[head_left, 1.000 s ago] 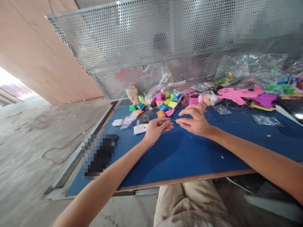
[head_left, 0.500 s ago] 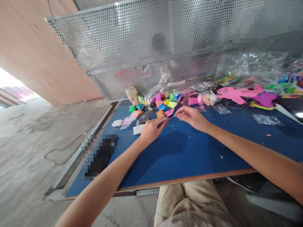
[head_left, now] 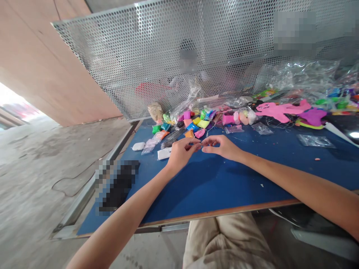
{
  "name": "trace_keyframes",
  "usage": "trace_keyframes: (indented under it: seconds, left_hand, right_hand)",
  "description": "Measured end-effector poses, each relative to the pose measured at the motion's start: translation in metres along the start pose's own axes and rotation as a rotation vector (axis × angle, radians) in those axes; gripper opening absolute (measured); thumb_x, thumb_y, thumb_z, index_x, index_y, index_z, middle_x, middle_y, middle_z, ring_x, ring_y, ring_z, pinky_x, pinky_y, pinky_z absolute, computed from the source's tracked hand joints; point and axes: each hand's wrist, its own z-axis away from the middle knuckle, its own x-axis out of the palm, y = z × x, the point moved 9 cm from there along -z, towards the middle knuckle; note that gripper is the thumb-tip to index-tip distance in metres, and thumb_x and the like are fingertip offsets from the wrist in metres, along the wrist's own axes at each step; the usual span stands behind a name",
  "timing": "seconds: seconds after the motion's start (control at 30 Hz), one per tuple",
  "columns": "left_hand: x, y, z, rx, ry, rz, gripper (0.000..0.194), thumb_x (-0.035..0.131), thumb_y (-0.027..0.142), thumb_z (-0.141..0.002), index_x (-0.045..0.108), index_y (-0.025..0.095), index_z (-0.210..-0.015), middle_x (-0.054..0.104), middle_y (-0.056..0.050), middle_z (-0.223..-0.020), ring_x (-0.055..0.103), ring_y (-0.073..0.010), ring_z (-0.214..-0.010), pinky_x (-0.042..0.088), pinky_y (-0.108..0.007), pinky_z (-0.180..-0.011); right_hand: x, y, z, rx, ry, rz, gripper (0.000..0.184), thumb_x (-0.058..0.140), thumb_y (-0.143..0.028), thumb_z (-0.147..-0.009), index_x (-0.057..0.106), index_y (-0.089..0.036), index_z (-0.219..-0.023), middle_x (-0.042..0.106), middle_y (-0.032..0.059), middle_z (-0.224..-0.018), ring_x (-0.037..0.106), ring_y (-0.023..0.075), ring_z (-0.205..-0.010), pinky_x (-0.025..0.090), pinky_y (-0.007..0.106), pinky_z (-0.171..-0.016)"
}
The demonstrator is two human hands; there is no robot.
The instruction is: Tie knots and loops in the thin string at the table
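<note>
Over the blue table, my left hand [head_left: 183, 150] pinches a thin, pale wire or thread between thumb and fingers. My right hand [head_left: 220, 147] is closed as well, its fingertips meeting those of the left on the same strand. A length of the thin wire [head_left: 207, 132] sticks up behind the right fingers; most of the rest is hidden by the fingers. Just beyond the hands lie an orange packet [head_left: 190, 134] and a pink packet [head_left: 200, 133]. A white packet [head_left: 164, 153] rests beside the left hand.
Colourful soft packets [head_left: 202, 122] are heaped along a perforated metal panel [head_left: 157, 48]. Right of them lies a pink figure [head_left: 280, 111] near a purple piece [head_left: 312, 116] and clear plastic bags [head_left: 305, 76]. A white oval case [head_left: 138, 146] sits left. The table's front edge [head_left: 218, 213] is before my lap.
My right hand has moved left and slightly down, bringing its fingertips against the left ones. The gap with the strand between them has closed. My left hand has barely moved.
</note>
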Motion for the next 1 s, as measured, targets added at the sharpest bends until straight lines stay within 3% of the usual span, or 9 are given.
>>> trace_keyframes:
  seconds: [0.13, 0.33, 0.53, 0.8, 1.0]
  left_hand:
    - [0.007, -0.018, 0.001, -0.149, -0.032, 0.177, 0.022, 0.071, 0.036, -0.084, 0.074, 0.018, -0.098, 0.074, -0.004, -0.088, 0.073, -0.0192, -0.076, 0.062, -0.031, -0.072]
    - [0.011, -0.036, 0.002, -0.302, -0.01, 0.428, 0.031, 0.078, 0.036, -0.078, 0.072, 0.015, -0.1, 0.075, -0.006, -0.091, 0.074, -0.0208, -0.084, 0.061, -0.036, -0.084]
    - [0.02, -0.05, 0.006, -0.443, -0.033, 0.639, 0.035, 0.082, 0.031, -0.075, 0.071, 0.013, -0.103, 0.075, -0.008, -0.095, 0.074, -0.0206, -0.09, 0.059, -0.036, -0.092]
    - [0.021, -0.046, 0.007, -0.412, -0.057, 0.619, 0.038, 0.081, 0.035, -0.075, 0.071, 0.014, -0.105, 0.075, -0.008, -0.095, 0.074, -0.0194, -0.087, 0.059, -0.035, -0.088]
    - [0.016, -0.04, 0.002, -0.316, -0.036, 0.532, 0.035, 0.08, 0.036, -0.075, 0.072, 0.013, -0.1, 0.076, -0.009, -0.095, 0.072, -0.0169, -0.08, 0.058, -0.03, -0.075]
  right_hand:
    - [-0.001, 0.005, -0.001, 0.03, -0.023, -0.038, 0.035, 0.068, -0.051, -0.083, 0.076, -0.02, -0.098, 0.073, 0.0038, -0.087, 0.062, 0.0174, -0.076, 0.045, 0.03, -0.069]
    - [-0.012, -0.003, -0.001, -0.083, 0.042, 0.037, 0.03, 0.062, -0.044, -0.089, 0.074, -0.019, -0.101, 0.075, 0.0052, -0.092, 0.066, 0.0188, -0.078, 0.051, 0.032, -0.073]
    - [-0.016, 0.005, -0.001, -0.09, 0.03, 0.018, 0.024, 0.058, -0.04, -0.092, 0.071, -0.02, -0.095, 0.073, 0.0031, -0.08, 0.069, 0.0159, -0.062, 0.056, 0.029, -0.064]
    - [-0.015, 0.008, 0.0, -0.067, 0.032, -0.03, 0.024, 0.059, -0.04, -0.092, 0.07, -0.019, -0.097, 0.072, 0.0028, -0.077, 0.072, 0.0169, -0.063, 0.059, 0.029, -0.063]
    - [-0.01, 0.007, 0.001, -0.035, -0.005, -0.112, 0.027, 0.06, -0.043, -0.091, 0.069, -0.018, -0.097, 0.073, 0.0038, -0.077, 0.072, 0.0181, -0.063, 0.059, 0.031, -0.064]
